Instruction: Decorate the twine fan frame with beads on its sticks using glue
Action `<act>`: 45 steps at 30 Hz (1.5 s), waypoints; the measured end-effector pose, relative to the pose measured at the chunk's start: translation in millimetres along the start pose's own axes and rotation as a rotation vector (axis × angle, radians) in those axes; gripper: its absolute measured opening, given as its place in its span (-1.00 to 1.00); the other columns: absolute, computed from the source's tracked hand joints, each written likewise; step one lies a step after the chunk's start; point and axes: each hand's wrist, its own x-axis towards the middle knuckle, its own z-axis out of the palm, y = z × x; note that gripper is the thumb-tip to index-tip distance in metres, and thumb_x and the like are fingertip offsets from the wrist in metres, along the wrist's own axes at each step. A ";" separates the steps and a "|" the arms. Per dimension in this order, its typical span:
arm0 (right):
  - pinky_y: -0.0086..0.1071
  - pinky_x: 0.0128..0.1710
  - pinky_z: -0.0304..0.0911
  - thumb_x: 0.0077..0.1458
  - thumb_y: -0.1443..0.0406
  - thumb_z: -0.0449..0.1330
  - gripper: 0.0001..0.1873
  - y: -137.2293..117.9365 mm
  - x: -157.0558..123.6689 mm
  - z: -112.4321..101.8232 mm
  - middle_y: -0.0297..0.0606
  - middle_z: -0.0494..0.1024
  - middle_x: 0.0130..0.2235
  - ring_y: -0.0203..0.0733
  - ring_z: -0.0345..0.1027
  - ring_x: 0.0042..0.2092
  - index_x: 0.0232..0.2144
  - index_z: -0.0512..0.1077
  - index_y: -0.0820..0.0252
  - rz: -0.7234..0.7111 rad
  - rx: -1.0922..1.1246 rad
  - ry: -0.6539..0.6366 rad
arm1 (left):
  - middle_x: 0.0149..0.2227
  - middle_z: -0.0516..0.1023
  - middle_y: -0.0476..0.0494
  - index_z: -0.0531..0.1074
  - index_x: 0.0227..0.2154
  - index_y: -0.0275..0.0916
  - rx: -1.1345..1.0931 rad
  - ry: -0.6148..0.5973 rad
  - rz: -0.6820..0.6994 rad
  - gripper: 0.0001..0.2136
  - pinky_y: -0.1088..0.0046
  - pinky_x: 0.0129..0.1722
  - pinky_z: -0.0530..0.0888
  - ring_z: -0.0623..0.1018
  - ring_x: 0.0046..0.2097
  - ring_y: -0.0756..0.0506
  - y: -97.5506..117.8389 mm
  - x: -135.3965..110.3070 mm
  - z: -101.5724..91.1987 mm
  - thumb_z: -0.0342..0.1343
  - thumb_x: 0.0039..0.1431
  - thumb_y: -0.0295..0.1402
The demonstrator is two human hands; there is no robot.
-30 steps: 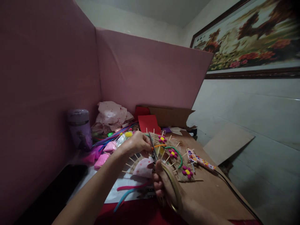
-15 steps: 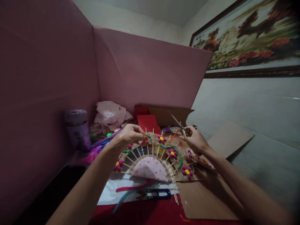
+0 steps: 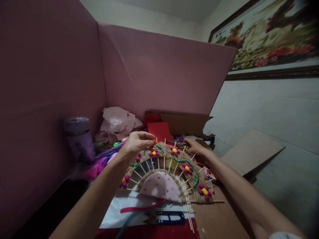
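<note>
A half-round woven craft piece (image 3: 147,159) lies in front of me, with toothpick spokes, pink-and-yellow flowers (image 3: 186,167), a green pipe cleaner and a spotted pink centre (image 3: 160,187). My left hand (image 3: 137,142) hovers over its top rim and pinches a small orange piece (image 3: 155,141) between thumb and fingers. My right hand (image 3: 196,147) rests low at the far right of the rim. It is closed on scissors (image 3: 174,142), whose dark blades stick out to the left.
Blue-handled thread snips (image 3: 166,217) and loose pink and blue pipe cleaners (image 3: 142,207) lie near me on white paper. A purple tumbler (image 3: 79,137), crumpled pink cloth (image 3: 119,121), red paper (image 3: 159,129) and a cardboard box (image 3: 186,122) stand behind. Pink boards (image 3: 161,73) wall the left and back.
My right hand left the near side, lifted the scissors to the right, then lowered them behind the craft piece. The left hand stayed at the rim, holding the orange piece.
</note>
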 end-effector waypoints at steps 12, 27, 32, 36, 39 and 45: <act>-0.41 -0.33 0.21 -0.15 0.37 0.08 -0.81 10.4 -15.5 -33.5 -0.24 0.53 -0.39 -0.20 0.36 -0.33 -0.45 0.47 0.27 0.061 0.039 -0.202 | -0.55 0.53 -0.15 0.49 -0.54 -0.41 -0.015 0.035 -0.025 -0.86 0.50 -0.43 0.46 0.51 -0.53 0.00 -4.7 1.8 4.9 0.25 -0.29 -0.54; -0.50 -0.55 -0.02 -0.27 0.32 0.19 -0.95 -9.8 -54.9 -32.3 -0.37 0.41 -0.58 -0.32 0.22 -0.49 -0.62 0.42 0.20 0.136 -0.194 -0.382 | -0.61 0.50 -0.10 0.45 -0.56 -0.42 -0.039 0.041 -0.027 -0.91 0.47 -0.45 0.46 0.49 -0.57 0.00 1.4 -5.0 9.9 0.19 -0.25 -0.60; -0.46 -0.48 0.01 -0.17 0.38 0.12 -0.90 -15.3 -61.6 -69.0 -0.24 0.49 -0.44 -0.23 0.30 -0.39 -0.52 0.44 0.20 0.266 -0.353 -0.160 | -0.61 0.48 -0.09 0.43 -0.55 -0.43 -0.041 0.030 -0.010 -0.89 0.45 -0.46 0.45 0.49 -0.57 0.00 1.5 -5.2 9.9 0.20 -0.26 -0.61; -0.39 -0.45 0.05 0.03 0.28 -0.01 -0.76 -28.2 -86.9 -102.8 -0.09 0.50 -0.32 -0.11 0.33 -0.32 -0.36 0.44 0.20 0.398 -0.440 0.112 | -0.61 0.47 -0.09 0.43 -0.54 -0.43 -0.038 0.041 0.024 -0.88 0.48 -0.49 0.42 0.47 -0.57 0.03 4.4 -6.9 11.9 0.20 -0.26 -0.62; -0.42 -0.41 0.13 0.02 0.26 0.05 -0.83 -62.4 -118.0 -101.3 -0.25 0.50 -0.40 -0.21 0.33 -0.36 -0.43 0.42 0.18 0.105 -0.133 0.242 | -0.62 0.46 -0.08 0.42 -0.54 -0.43 -0.030 0.037 0.054 -0.88 0.50 -0.52 0.39 0.45 -0.59 0.04 5.2 -8.0 13.7 0.20 -0.26 -0.61; -0.46 -0.40 0.12 0.01 0.37 0.11 -0.89 -157.2 -179.7 -29.3 -0.32 0.46 -0.43 -0.30 0.29 -0.38 -0.49 0.43 0.18 -0.286 0.108 -0.117 | -0.68 0.42 -0.02 0.38 -0.55 -0.39 0.011 0.021 0.136 -0.88 0.53 -0.60 0.33 0.43 -0.63 0.03 1.5 -10.1 17.9 0.18 -0.26 -0.59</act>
